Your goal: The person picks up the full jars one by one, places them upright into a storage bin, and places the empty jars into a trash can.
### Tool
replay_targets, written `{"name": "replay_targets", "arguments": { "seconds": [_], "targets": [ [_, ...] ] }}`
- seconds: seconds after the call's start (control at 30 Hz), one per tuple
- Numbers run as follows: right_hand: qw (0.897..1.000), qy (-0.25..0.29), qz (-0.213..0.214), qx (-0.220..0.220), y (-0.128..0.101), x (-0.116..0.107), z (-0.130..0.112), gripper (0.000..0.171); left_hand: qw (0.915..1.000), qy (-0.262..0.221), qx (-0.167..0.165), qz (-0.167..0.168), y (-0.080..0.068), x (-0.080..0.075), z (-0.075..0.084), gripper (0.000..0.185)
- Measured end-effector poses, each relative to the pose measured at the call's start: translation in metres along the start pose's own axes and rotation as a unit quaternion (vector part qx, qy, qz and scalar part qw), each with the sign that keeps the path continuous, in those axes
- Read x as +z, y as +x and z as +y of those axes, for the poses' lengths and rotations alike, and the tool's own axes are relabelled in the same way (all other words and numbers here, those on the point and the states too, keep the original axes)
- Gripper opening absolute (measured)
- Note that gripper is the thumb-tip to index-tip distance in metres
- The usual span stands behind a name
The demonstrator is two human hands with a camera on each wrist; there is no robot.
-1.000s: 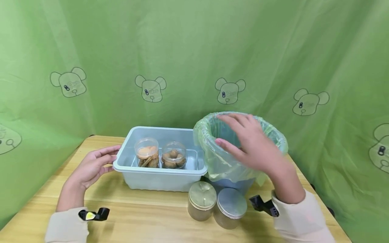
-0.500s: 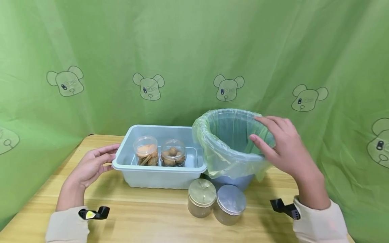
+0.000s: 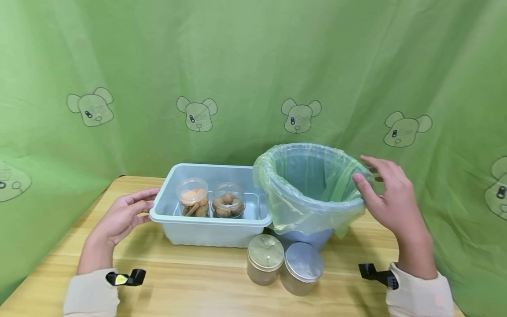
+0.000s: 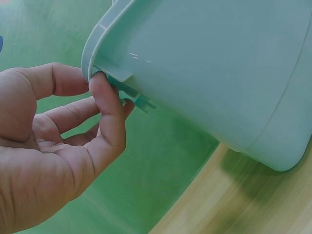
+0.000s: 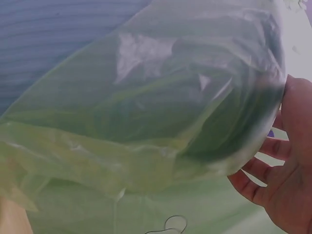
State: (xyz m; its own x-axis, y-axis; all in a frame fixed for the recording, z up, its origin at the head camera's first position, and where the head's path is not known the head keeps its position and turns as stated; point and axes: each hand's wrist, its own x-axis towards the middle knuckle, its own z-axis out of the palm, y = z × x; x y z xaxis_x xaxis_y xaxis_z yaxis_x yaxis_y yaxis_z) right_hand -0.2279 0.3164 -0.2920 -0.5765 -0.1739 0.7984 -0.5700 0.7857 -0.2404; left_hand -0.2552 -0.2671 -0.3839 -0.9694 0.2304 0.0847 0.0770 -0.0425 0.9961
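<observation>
A light blue plastic basin [image 3: 214, 233] stands on the table, holding two clear jars: one with orange and brown biscuits [image 3: 194, 202], the other with round brown pieces [image 3: 227, 205]. At the basin's left end, my left hand [image 3: 123, 215] grips the rim. The left wrist view shows the thumb and fingertips of the left hand [image 4: 73, 122] at the lip. To the right is a blue trash bin with a pale green bag [image 3: 305, 211] folded over its rim. My right hand [image 3: 394, 200] touches the bin's right rim, fingers loosely bent, holding nothing.
Two lidded jars, one with a gold-toned top [image 3: 266, 253] and one with a silver top [image 3: 303, 262], stand side by side in front of the bin. A green curtain [image 3: 245, 57] with bear faces hangs behind the wooden table [image 3: 190, 281].
My right hand has moved right, from above the bin's opening to its right rim. The left hand has stayed at the basin's rim. The jars have not moved.
</observation>
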Motion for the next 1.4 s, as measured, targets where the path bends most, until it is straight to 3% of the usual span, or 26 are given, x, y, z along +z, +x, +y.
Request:
{"name": "replay_targets", "arguments": {
  "seconds": [0.2,0.47,0.63,0.93,1.07,1.27,1.4],
  "targets": [
    [0.998,0.017,-0.007,0.067,-0.008,0.0,0.009,0.044,1.0,0.002,-0.001,0.005,0.001,0.001,0.0,0.051],
    [0.984,0.026,-0.078,0.159,-0.01,-0.005,0.014,0.05,0.9999,0.01,-0.001,0.007,0.0,0.003,0.0,0.053],
    [0.98,0.014,-0.093,0.176,-0.011,-0.006,0.016,0.051,0.9999,0.011,-0.003,0.007,-0.001,0.003,0.0,0.053],
    [0.978,0.028,-0.074,0.192,-0.013,-0.006,0.019,0.045,0.9998,0.016,-0.003,0.01,-0.002,0.002,0.001,0.053],
    [0.977,0.028,-0.076,0.199,-0.011,-0.006,0.018,0.046,0.9991,0.012,0.006,0.04,-0.004,0.001,0.002,0.038],
    [0.976,0.028,-0.077,0.204,-0.01,-0.006,0.017,0.047,0.9891,-0.039,0.055,0.131,-0.004,0.009,0.014,0.017],
    [0.976,0.028,-0.079,0.203,-0.011,-0.008,0.018,0.048,0.985,-0.039,0.079,0.149,-0.001,0.022,0.027,0.014]
  ]
}}
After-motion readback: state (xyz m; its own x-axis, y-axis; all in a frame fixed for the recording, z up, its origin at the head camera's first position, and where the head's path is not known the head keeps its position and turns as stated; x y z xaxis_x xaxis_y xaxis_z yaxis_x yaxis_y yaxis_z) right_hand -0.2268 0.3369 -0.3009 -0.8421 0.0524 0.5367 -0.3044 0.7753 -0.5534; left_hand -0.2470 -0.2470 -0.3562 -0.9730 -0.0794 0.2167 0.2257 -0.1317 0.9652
